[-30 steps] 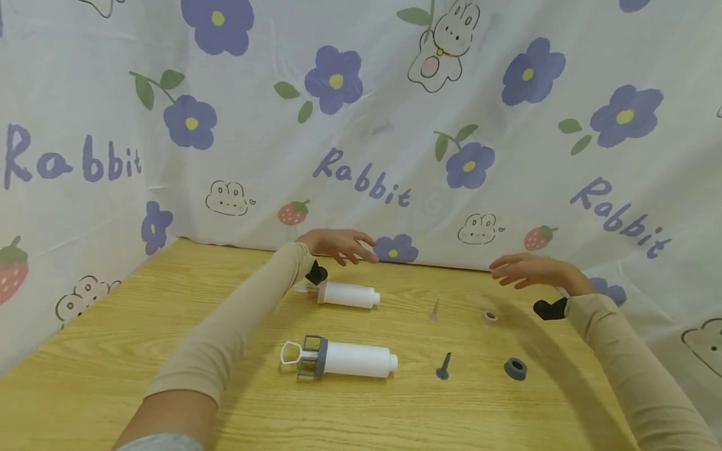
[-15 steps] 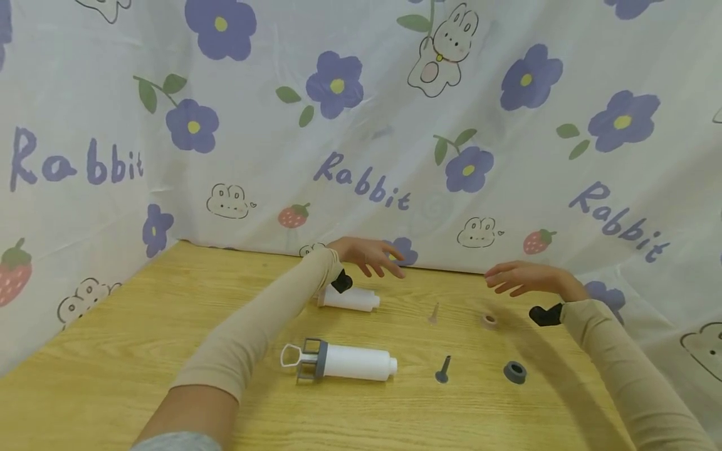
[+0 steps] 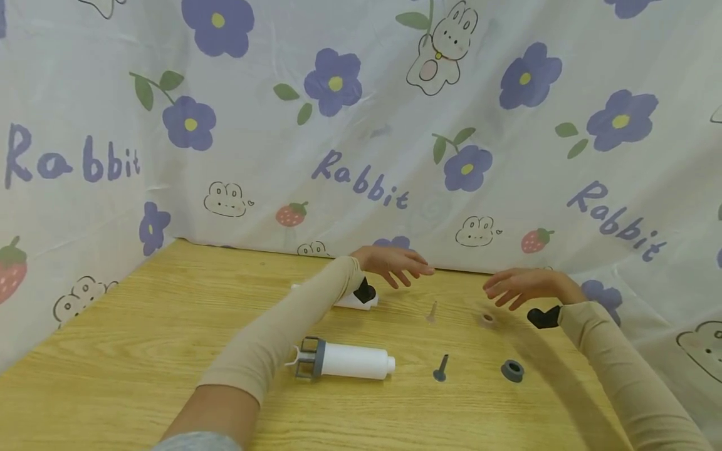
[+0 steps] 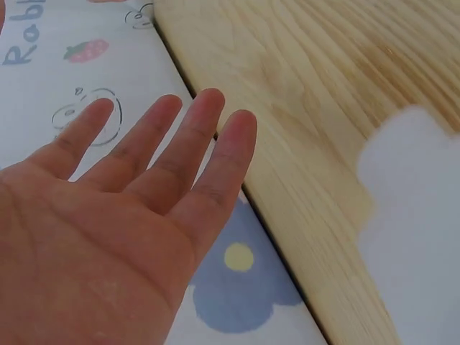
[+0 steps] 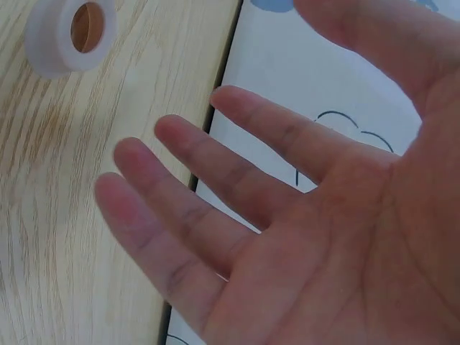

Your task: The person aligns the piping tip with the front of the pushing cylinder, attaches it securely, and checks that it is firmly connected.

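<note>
My left hand (image 3: 395, 263) hovers above the far part of the table, its fingers spread and holding nothing. Beneath its wrist lies a white syringe-like press (image 3: 358, 302), mostly hidden by the forearm; its white end (image 4: 417, 208) is blurred in the left wrist view. My right hand (image 3: 524, 287) hangs in the air with relaxed, parted fingers. Just below it sits a pale pink ring (image 3: 487, 321), whitish in the right wrist view. Between the hands stands a small pale pink nozzle (image 3: 432, 313). Neither hand touches anything.
Nearer lies a second white press (image 3: 355, 361) with a grey collar, its handle partly behind the left sleeve. A dark grey nozzle (image 3: 441, 369) and a dark grey ring (image 3: 512, 371) stand to its right. A patterned cloth (image 3: 259, 150) hangs behind the wooden table (image 3: 141, 326).
My left hand has moved rightward and slightly down, with its forearm now covering much of the far press. The right hand has shifted only a little left and down.
</note>
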Demonstrator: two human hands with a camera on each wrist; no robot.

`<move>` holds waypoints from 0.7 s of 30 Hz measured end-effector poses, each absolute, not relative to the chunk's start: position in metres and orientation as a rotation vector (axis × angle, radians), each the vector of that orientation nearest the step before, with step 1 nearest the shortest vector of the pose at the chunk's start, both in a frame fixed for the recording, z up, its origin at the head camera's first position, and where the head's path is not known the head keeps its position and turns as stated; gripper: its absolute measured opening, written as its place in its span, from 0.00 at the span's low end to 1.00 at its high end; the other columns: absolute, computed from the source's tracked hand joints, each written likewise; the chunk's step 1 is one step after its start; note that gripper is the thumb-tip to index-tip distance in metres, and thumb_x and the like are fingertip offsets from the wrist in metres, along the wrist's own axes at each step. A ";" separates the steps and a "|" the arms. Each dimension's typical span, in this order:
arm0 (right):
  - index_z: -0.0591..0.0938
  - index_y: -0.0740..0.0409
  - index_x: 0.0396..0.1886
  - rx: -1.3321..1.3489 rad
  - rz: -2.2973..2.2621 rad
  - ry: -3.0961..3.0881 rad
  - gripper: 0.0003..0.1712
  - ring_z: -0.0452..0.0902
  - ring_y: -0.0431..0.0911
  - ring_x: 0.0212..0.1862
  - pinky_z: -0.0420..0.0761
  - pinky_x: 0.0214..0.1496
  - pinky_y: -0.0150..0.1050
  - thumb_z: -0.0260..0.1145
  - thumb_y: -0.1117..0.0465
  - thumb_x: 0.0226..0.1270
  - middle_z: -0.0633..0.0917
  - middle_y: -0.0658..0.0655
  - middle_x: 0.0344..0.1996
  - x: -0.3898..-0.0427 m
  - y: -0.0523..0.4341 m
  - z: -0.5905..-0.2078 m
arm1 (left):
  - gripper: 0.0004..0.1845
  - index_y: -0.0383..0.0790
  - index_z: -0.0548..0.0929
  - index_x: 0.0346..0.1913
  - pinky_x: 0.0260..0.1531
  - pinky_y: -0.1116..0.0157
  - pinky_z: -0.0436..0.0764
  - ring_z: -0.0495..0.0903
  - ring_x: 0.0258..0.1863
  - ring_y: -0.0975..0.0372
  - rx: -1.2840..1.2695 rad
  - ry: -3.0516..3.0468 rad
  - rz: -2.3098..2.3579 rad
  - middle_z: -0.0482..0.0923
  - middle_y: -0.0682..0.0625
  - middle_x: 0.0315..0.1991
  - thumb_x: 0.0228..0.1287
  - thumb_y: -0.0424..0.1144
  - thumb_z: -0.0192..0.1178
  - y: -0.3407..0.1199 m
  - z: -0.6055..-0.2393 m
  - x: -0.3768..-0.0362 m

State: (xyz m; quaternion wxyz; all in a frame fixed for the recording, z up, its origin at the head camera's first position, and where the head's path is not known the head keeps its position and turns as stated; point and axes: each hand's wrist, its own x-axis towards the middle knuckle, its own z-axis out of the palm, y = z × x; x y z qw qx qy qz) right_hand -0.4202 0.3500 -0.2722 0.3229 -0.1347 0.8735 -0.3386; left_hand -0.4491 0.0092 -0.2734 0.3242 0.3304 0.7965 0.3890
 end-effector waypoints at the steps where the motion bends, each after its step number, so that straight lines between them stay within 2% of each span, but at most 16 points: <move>1: 0.57 0.62 0.66 -0.350 -0.884 2.285 0.33 0.59 0.64 0.63 0.67 0.59 0.55 0.53 0.53 0.66 0.59 0.68 0.65 -0.420 0.350 -0.272 | 0.33 0.57 0.62 0.62 0.58 0.50 0.67 0.67 0.60 0.54 0.862 2.093 1.023 0.67 0.55 0.60 0.54 0.60 0.56 0.013 -0.273 -0.449; 5: 0.56 0.64 0.66 -0.334 -0.872 2.274 0.36 0.61 0.63 0.62 0.67 0.59 0.55 0.56 0.52 0.64 0.60 0.68 0.64 -0.421 0.348 -0.272 | 0.34 0.55 0.63 0.62 0.57 0.50 0.67 0.65 0.61 0.51 0.855 2.106 0.995 0.68 0.55 0.59 0.52 0.60 0.58 0.026 -0.275 -0.444; 8: 0.58 0.64 0.65 -0.305 -0.857 2.281 0.36 0.65 0.60 0.60 0.68 0.58 0.54 0.58 0.52 0.63 0.62 0.67 0.63 -0.422 0.347 -0.275 | 0.35 0.52 0.62 0.63 0.55 0.51 0.69 0.65 0.61 0.49 0.840 2.108 0.952 0.66 0.51 0.61 0.53 0.57 0.59 0.035 -0.281 -0.441; 13: 0.61 0.63 0.63 -0.289 -0.822 2.291 0.35 0.69 0.54 0.58 0.70 0.58 0.51 0.60 0.52 0.60 0.66 0.65 0.62 -0.422 0.347 -0.279 | 0.35 0.47 0.64 0.62 0.49 0.53 0.75 0.71 0.56 0.48 0.759 2.123 0.942 0.67 0.44 0.59 0.51 0.52 0.63 0.047 -0.292 -0.439; 17: 0.61 0.64 0.63 -0.339 -0.786 2.291 0.34 0.69 0.53 0.58 0.70 0.58 0.51 0.60 0.53 0.61 0.65 0.65 0.62 -0.420 0.345 -0.277 | 0.35 0.42 0.65 0.61 0.47 0.55 0.77 0.73 0.54 0.49 0.729 2.109 0.977 0.71 0.44 0.55 0.51 0.49 0.65 0.054 -0.298 -0.439; 21: 0.63 0.64 0.62 -0.362 -0.727 2.312 0.32 0.67 0.53 0.59 0.71 0.58 0.50 0.60 0.56 0.61 0.66 0.65 0.61 -0.417 0.337 -0.276 | 0.33 0.38 0.68 0.60 0.46 0.57 0.78 0.77 0.49 0.54 0.726 2.098 0.999 0.77 0.47 0.47 0.50 0.42 0.66 0.060 -0.305 -0.438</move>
